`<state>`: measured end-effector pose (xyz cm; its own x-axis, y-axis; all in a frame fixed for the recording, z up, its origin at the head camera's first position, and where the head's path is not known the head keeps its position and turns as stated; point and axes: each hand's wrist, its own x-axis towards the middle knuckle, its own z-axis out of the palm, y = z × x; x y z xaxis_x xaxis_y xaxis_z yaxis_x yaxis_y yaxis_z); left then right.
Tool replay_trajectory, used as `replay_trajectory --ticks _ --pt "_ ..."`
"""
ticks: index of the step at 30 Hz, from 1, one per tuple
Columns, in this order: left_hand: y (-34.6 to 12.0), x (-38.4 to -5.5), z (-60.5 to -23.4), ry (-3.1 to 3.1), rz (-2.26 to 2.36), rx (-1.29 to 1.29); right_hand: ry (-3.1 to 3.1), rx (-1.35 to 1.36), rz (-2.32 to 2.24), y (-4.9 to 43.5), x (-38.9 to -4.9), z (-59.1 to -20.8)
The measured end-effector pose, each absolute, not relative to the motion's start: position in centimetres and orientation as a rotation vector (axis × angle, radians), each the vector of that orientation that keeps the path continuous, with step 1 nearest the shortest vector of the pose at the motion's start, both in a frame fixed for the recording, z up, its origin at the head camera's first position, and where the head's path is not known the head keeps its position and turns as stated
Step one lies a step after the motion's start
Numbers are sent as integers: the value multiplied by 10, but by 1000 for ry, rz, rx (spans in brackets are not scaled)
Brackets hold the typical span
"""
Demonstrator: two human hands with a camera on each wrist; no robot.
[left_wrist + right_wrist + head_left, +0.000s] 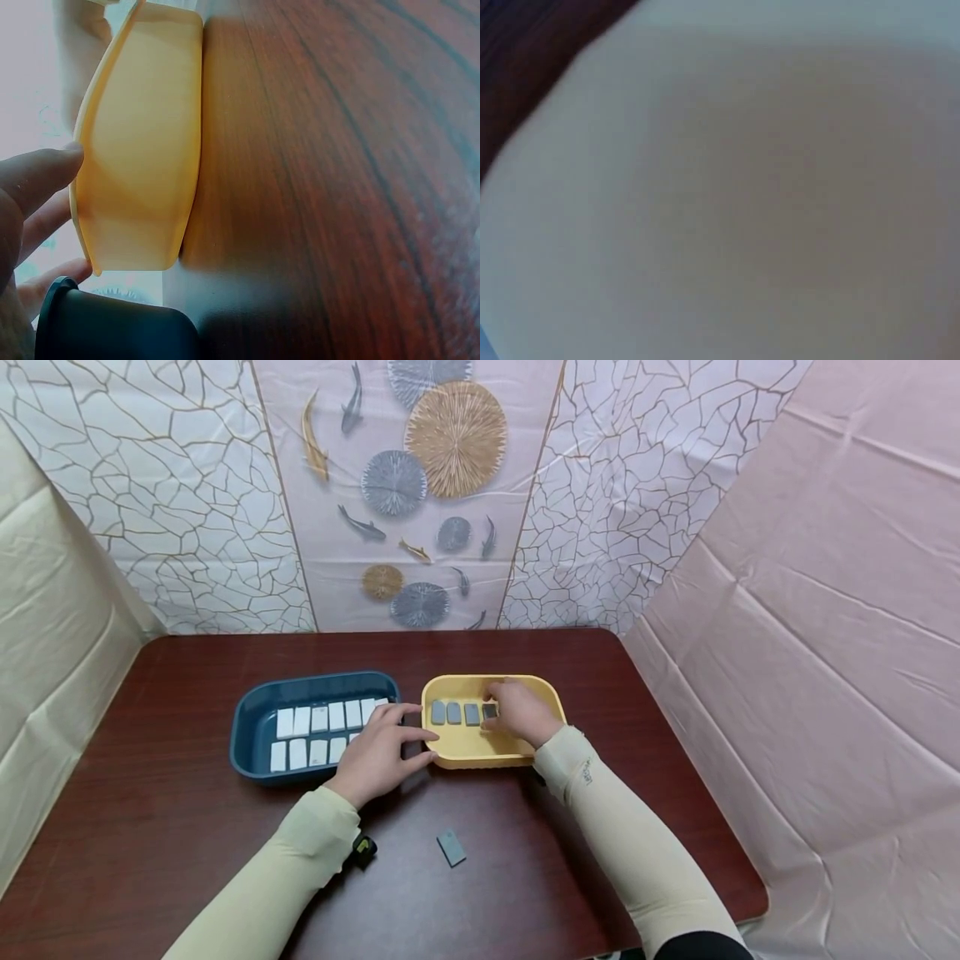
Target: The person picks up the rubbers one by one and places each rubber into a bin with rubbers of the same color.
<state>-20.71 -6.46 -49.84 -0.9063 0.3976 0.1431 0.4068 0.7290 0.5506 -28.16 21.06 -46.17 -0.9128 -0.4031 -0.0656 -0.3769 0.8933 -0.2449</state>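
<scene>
In the head view, my right hand (521, 712) reaches into the yellow tray (498, 762) and pinches a dark grey tile (490, 711) between thumb and fingers. That tile is at the right end of a row of grey tiles (453, 713) on the tray floor. My left hand (381, 755) is between the two trays, its spread fingertips at the yellow tray's left rim. The left wrist view shows those fingers (37, 176) against the rim of the yellow tray (146, 142). Pale blurred fabric (765, 195) fills most of the right wrist view.
Left of the yellow tray stands a dark blue tray (247, 727) with two rows of white tiles (302, 721), partly behind my left hand. One loose grey tile (452, 848) lies on the brown table (187, 843) in front. Patterned cloth (600, 510) hangs behind.
</scene>
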Motion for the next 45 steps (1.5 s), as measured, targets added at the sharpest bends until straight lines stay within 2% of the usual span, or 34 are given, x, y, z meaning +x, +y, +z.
replay_trajectory --ticks 13,26,32,45 --pt "-64 -208 -499 -2904 -906 -675 3002 -881 -346 192 -219 -412" --pt "-63 -206 -498 -2896 -899 -674 2867 -1199 -278 179 -157 -396" --pt "-63 -206 -497 -2899 -897 -671 2746 -1288 -134 172 -135 -406" --pt "-63 -207 -499 -2896 -909 -675 2661 -1298 56 159 -111 -462"
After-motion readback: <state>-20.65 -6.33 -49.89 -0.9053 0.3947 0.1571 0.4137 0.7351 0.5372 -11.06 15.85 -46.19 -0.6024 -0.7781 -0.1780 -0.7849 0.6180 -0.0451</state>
